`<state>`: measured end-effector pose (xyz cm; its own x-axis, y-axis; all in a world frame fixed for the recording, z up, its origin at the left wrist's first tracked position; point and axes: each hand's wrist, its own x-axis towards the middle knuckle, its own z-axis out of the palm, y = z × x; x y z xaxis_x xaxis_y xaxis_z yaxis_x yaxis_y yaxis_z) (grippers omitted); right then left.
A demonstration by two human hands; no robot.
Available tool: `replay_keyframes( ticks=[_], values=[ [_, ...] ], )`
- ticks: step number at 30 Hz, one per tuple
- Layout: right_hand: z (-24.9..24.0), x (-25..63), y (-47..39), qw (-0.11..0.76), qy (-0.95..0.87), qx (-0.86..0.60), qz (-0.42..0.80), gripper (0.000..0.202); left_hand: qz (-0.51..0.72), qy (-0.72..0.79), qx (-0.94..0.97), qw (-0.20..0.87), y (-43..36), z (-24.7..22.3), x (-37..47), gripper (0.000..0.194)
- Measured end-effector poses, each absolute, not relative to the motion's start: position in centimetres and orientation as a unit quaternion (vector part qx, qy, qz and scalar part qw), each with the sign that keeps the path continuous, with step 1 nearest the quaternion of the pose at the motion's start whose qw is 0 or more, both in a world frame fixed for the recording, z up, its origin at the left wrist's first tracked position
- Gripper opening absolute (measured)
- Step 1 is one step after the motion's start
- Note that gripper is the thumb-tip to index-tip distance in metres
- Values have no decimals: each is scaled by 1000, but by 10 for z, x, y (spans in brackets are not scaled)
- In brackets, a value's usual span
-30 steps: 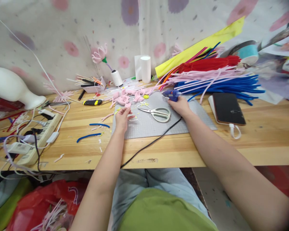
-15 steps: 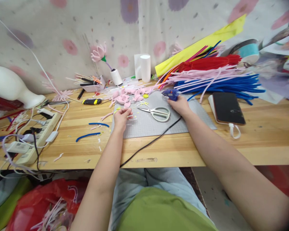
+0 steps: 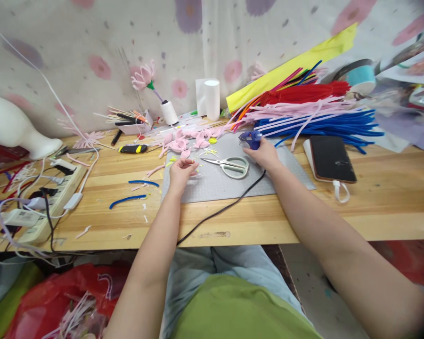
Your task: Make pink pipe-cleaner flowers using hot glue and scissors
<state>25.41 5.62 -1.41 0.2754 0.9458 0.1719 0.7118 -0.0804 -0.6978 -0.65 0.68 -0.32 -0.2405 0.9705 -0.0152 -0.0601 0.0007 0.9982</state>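
left hand (image 3: 179,172) pinches a small pink piece (image 3: 192,167) on the grey mat (image 3: 219,186) | right hand (image 3: 263,153) wraps the blue glue gun (image 3: 250,138) at mat's far edge | scissors (image 3: 233,165) between them | some pink petals (image 3: 183,141) made, no gluing yet

I see a pale wooden counter (image 3: 374,207) pushed against a white curtain (image 3: 134,42) printed with pink and purple flowers. Even, soft light falls across it; below, the floor (image 3: 311,287) looks grey and speckled.

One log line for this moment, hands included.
left hand: pinching small pink piece | right hand: on blue glue gun | scissors: between hands, on grey mat
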Motion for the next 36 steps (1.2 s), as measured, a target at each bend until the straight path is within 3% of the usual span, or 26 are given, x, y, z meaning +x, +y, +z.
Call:
replay_keyframes(
  ticks=[4,7,10,14,18,24,29,36],
  values=[
    [2,267,42,290,-606,-736,78,62,557,539,441,453,7,-7,-6,31],
    [25,274,27,189,-622,-757,64,49,550,535,447,460,6,-7,-4,28],
    [46,257,16,104,-689,-699,164,35,547,526,447,473,5,-7,-2,28],
    [46,199,16,182,-783,-522,286,34,533,518,451,494,3,-7,0,31],
    [26,149,31,202,-807,-489,262,40,530,515,455,497,1,-6,1,29],
    [13,133,47,230,-824,-430,287,29,531,553,429,477,2,-5,0,26],
    [12,138,44,306,-730,-395,466,30,585,604,364,401,10,-7,-9,23],
    [12,139,47,272,-651,-407,580,16,663,626,303,279,20,2,-40,21]
  ],
)
